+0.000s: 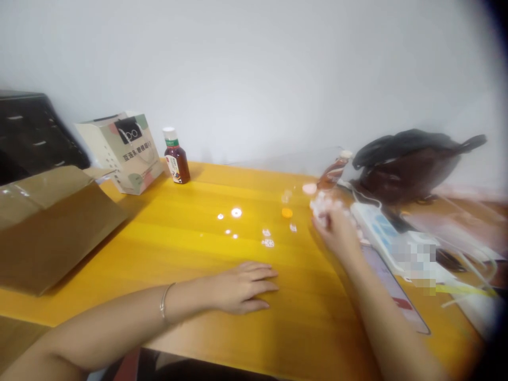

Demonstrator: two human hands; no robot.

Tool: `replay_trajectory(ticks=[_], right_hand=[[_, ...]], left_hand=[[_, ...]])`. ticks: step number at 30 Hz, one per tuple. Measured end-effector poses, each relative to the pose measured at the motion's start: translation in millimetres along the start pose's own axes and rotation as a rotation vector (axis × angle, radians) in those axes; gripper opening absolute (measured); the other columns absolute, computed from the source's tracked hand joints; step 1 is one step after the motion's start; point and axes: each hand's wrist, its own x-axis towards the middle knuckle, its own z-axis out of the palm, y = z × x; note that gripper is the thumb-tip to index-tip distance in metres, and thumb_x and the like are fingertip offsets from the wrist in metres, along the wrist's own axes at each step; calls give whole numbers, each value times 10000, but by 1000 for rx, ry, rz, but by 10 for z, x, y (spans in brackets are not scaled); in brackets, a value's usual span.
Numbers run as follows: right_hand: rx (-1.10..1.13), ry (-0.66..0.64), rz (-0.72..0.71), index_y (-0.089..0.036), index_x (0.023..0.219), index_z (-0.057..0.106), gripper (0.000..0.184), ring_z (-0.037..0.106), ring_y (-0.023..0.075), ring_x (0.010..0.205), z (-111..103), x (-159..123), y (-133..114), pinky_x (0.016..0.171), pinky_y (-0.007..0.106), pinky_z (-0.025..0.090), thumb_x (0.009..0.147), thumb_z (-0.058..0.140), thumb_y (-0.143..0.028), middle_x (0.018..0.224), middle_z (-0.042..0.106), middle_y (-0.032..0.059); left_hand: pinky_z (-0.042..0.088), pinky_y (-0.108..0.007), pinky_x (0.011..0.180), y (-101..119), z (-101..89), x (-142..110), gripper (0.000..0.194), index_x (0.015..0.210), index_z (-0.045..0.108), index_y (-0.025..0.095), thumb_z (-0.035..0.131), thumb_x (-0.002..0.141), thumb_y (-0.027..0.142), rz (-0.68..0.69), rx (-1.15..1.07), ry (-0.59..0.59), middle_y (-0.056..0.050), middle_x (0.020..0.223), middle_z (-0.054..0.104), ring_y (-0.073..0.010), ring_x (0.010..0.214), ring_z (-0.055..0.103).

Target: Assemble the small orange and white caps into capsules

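Palm down on the yellow wooden table (198,254), my left hand (246,288) lies with its fingers stretched out and nothing in it. My right hand (337,227) is at the right, its fingers curled at a whitish lumpy cluster (323,206). Blur hides what exactly they hold. A pale pink round piece (309,188) is just beyond that cluster. Between the hands and the wall are an orange disc (287,212), a white ring-like piece (236,212), and white openwork pieces, one patterned (269,243) and one smaller (293,228).
A dark red bottle (179,164) stands at the back beside a printed paper bag (135,153). An open cardboard box (55,227) takes up the left. On the right are another bottle (332,172), a dark bag (408,169), a power strip (375,233), a phone (400,296) and cables.
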Motion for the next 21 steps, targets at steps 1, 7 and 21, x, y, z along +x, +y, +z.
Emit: replay_trajectory(ticks=[1, 7, 21], right_hand=[[22, -40, -30, -211, 685, 469, 159, 438, 165, 574, 41, -34, -128, 546, 282, 307, 754, 481, -354, 617, 480, 17], [218, -257, -34, -215, 604, 428, 258, 399, 127, 485, 296, -252, -498, 487, 247, 307, 791, 446, -393, 510, 414, -32], [450, -333, 66, -202, 583, 486, 337, 402, 110, 462, 406, -283, -534, 458, 232, 324, 749, 475, -495, 499, 456, -30]], left_hand=[[325, -389, 1008, -3, -23, 7, 390, 1191, 477, 172, 492, 836, 334, 17, 16, -3, -122, 1260, 481, -237, 1199, 403], [375, -355, 908, -260, -501, -9, 279, 1092, 549, 199, 458, 857, 318, -151, 117, 135, -84, 1067, 585, -197, 1010, 519], [430, -301, 757, -1181, -688, -292, 226, 848, 624, 146, 456, 823, 294, -698, 176, 372, -68, 831, 579, -171, 776, 551]])
